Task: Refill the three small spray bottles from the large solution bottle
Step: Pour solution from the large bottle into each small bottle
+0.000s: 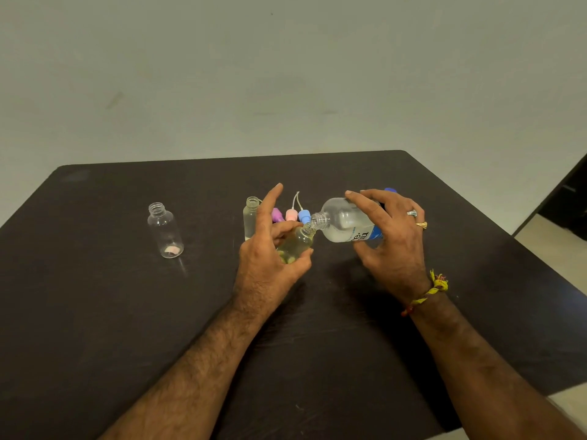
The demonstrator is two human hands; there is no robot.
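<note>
A: Grip? Edges?
B: Left hand point(270, 249) clasps a tilted small bottle point(297, 244) mid-table; right hand point(392, 233) grips the large bottle point(346, 222), tipped, necks meeting; table point(95, 312) edges well apart from both.
A: Count?
B: Three small bottles; three spray heads point(290, 215), apparently.

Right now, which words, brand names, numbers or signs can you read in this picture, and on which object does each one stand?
"e." and "u": the only large white letters showing on the blue label of the large solution bottle, seen sideways; the right hand covers the rest.
A line of small print along the label's edge: too small to read.
Small spray bottles, coloured spray caps, table: no text visible.
</note>
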